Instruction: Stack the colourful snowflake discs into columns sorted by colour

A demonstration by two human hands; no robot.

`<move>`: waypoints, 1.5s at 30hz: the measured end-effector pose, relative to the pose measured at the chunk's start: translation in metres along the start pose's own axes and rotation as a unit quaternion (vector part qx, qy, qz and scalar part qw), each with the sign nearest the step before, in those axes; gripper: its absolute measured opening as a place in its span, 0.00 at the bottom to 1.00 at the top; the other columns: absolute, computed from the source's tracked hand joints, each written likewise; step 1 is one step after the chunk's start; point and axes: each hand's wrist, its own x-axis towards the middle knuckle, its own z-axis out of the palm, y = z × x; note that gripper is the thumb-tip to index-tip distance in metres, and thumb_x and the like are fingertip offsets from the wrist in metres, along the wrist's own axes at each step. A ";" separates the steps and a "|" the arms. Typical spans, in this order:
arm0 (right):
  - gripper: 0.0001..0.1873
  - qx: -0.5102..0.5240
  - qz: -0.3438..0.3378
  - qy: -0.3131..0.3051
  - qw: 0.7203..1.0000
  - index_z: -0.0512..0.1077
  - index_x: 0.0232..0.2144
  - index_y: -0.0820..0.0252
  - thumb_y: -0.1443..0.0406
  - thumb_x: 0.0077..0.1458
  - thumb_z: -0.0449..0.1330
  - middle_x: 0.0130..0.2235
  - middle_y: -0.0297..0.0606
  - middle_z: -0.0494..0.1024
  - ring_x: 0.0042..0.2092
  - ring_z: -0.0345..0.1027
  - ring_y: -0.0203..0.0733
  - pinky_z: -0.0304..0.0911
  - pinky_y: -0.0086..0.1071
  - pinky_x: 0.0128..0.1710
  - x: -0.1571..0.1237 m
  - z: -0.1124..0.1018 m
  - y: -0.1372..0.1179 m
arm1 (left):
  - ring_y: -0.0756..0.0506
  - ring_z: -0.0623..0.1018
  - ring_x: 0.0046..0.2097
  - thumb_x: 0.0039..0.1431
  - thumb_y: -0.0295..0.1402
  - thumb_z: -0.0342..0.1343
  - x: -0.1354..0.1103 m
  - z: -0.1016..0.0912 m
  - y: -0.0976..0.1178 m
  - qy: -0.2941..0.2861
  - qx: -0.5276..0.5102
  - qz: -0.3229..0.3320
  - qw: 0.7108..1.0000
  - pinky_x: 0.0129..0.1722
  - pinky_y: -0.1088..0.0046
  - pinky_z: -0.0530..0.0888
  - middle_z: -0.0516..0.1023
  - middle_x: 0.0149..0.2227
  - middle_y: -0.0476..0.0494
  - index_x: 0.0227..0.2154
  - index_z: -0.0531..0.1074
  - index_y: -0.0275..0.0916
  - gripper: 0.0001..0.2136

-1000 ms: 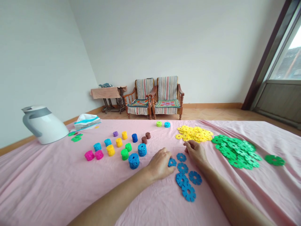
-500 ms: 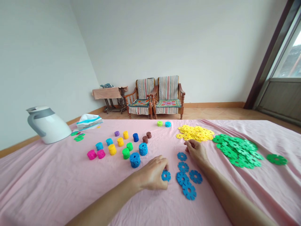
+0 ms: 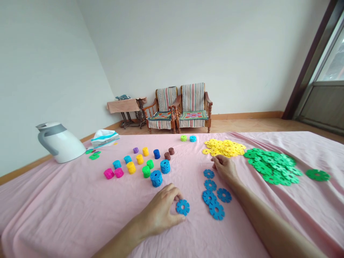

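Pink sheet (image 3: 67,200) over the whole work surface; white walls, two striped armchairs (image 3: 178,107) at far 12 o'clock, white kettle (image 3: 60,141) at 10 o'clock.

Left hand (image 3: 161,209): has drawn back toward 6 o'clock since a second ago, when it lay against the cluster of loose blue discs (image 3: 216,210). It brought one blue disc (image 3: 183,207) with it. That disc now lies flat on the sheet, alone, at 9 o'clock of the cluster and well apart from it. Thumb and forefinger bracket its left rim and touch it; cannot tell whether they grip it.

Right hand (image 3: 225,167): place unchanged. Fingers curled together, resting on the sheet just at 6 o'clock of the yellow pile (image 3: 224,147), with the top of the blue cluster at its 8 o'clock. Nothing seen in it.

Five blue discs remain in the cluster, down from six. Blue stack (image 3: 156,178) stands at 11 o'clock of the left hand, near. Green heap (image 3: 271,165) lies at 3 o'clock of the right hand.
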 end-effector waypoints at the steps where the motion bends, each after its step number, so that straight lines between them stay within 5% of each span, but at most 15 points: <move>1: 0.16 0.000 0.000 -0.001 1.000 0.70 0.23 0.60 0.56 0.50 0.49 0.20 0.36 0.74 0.23 0.68 0.39 0.56 0.28 0.24 0.000 0.000 0.000 | 0.46 0.69 0.40 0.40 0.28 0.62 0.001 0.001 0.000 0.002 0.002 -0.002 1.000 0.39 0.72 0.66 0.68 0.36 0.49 0.32 0.67 0.41 0.13; 14: 0.15 -0.003 0.001 0.009 1.000 0.69 0.22 0.60 0.57 0.50 0.49 0.19 0.35 0.74 0.23 0.68 0.38 0.54 0.28 0.23 -0.002 -0.002 -0.005 | 0.48 0.69 0.35 0.36 0.23 0.55 0.004 0.007 0.004 0.041 0.002 0.020 0.999 0.35 0.74 0.67 0.67 0.31 0.51 0.29 0.64 0.40 0.13; 24: 0.15 0.003 -0.002 0.000 1.000 0.68 0.21 0.59 0.57 0.50 0.49 0.19 0.35 0.73 0.22 0.67 0.38 0.54 0.28 0.22 -0.001 0.001 -0.003 | 0.48 0.69 0.33 0.43 0.29 0.56 0.015 -0.066 -0.052 0.183 0.034 -0.043 0.981 0.31 0.74 0.68 0.69 0.33 0.49 0.35 0.65 0.40 0.12; 30: 0.15 -0.013 -0.008 -0.004 1.000 0.68 0.21 0.59 0.57 0.51 0.48 0.19 0.34 0.73 0.23 0.68 0.39 0.54 0.28 0.22 0.000 0.000 -0.001 | 0.49 0.69 0.30 0.43 0.31 0.56 0.018 -0.078 -0.075 0.166 0.033 -0.058 0.984 0.30 0.74 0.68 0.68 0.30 0.52 0.33 0.66 0.39 0.12; 45: 0.15 -0.017 -0.009 -0.004 1.000 0.67 0.21 0.59 0.57 0.51 0.49 0.19 0.34 0.74 0.23 0.68 0.38 0.54 0.28 0.22 0.002 0.003 0.004 | 0.48 0.69 0.31 0.39 0.31 0.58 0.024 -0.070 -0.080 0.117 0.041 -0.078 0.989 0.25 0.76 0.62 0.66 0.27 0.53 0.31 0.67 0.40 0.12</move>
